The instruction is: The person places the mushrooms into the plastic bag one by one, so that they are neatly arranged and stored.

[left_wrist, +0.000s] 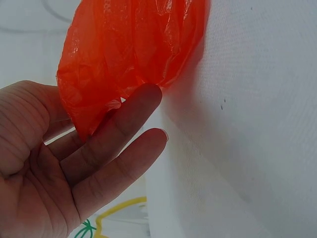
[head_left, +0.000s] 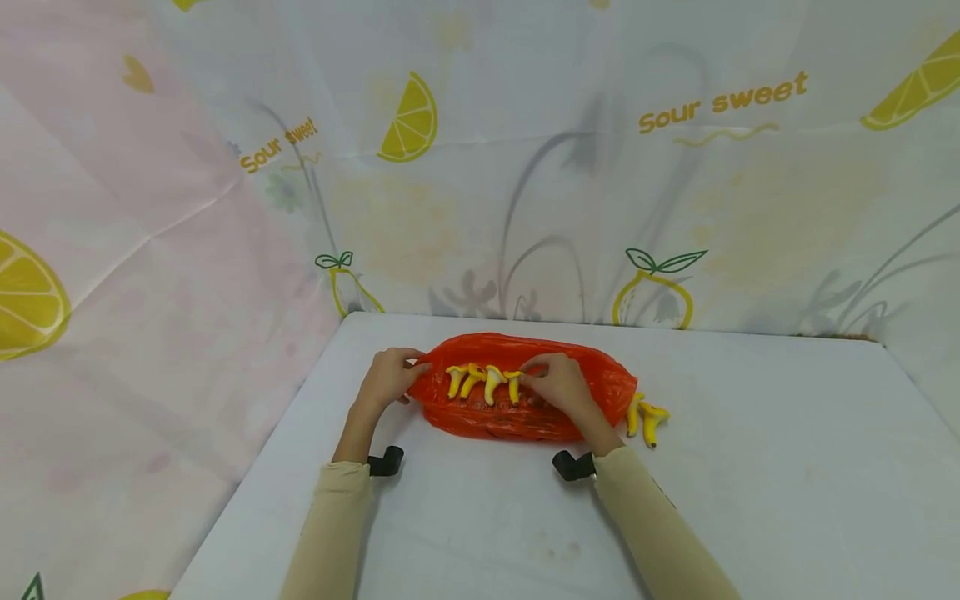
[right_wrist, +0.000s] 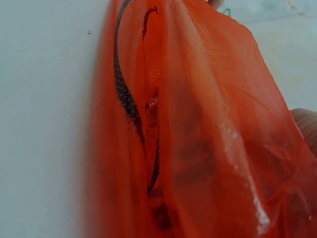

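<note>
On the tabletop [head_left: 465, 525]: red plastic bag [head_left: 465, 423], four yellow mushroom-like pieces [head_left: 492, 387] in a row atop it. Left hand [head_left: 387, 380] pinches bag's left end; right hand's [head_left: 558, 383] fingers seemingly grasp the rightmost piece [head_left: 513, 392]. Probably laying-out; next calls for careful release.

Red plastic bag [right_wrist: 213, 109] is filling most of view; dark markings [right_wrist: 126, 99] are curving down it; white surface [right_wrist: 44, 124] is showing left, hand [right_wrist: 307, 126] is showing right
</note>
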Available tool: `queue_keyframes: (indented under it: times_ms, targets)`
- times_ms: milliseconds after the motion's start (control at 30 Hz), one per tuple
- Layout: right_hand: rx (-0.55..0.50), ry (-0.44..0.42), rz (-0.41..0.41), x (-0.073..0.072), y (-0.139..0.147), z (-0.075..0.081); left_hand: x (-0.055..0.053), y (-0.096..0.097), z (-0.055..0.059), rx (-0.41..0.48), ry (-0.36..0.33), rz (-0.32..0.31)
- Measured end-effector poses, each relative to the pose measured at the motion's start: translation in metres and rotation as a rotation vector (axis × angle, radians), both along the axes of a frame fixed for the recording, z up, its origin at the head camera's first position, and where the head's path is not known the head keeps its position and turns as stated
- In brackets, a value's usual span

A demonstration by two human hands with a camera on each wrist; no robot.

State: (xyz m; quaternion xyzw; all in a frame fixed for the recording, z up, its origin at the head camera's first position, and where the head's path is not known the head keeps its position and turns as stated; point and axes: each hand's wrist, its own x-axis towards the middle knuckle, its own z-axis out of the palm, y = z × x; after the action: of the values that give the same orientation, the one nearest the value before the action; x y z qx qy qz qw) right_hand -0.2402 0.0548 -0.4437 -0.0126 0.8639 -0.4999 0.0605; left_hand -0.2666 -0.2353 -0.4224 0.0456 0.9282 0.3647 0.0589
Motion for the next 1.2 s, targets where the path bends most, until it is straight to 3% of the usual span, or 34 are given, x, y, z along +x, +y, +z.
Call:
queue_keyframes:
  times_ms: [300,533,867,1200]
  targets:
    - [0.038,0.007,0.015,0.004,0.003,0.001,0.002,0.002,0.0,0.0,-0.002,0.004]
    - [0.104,0.064,0.041,0.008,0.011,0.016,0.002,0.002,0.001,-0.001,0.0,0.0]
    - [0.083,0.116,0.084,0.017,0.037,0.042,0.004,0.002,0.002,0.001,0.003,0.009]
    - [0.027,0.102,0.124,0.025,0.07,0.055,0.004,0.001,0.002,0.004,0.009,0.006]
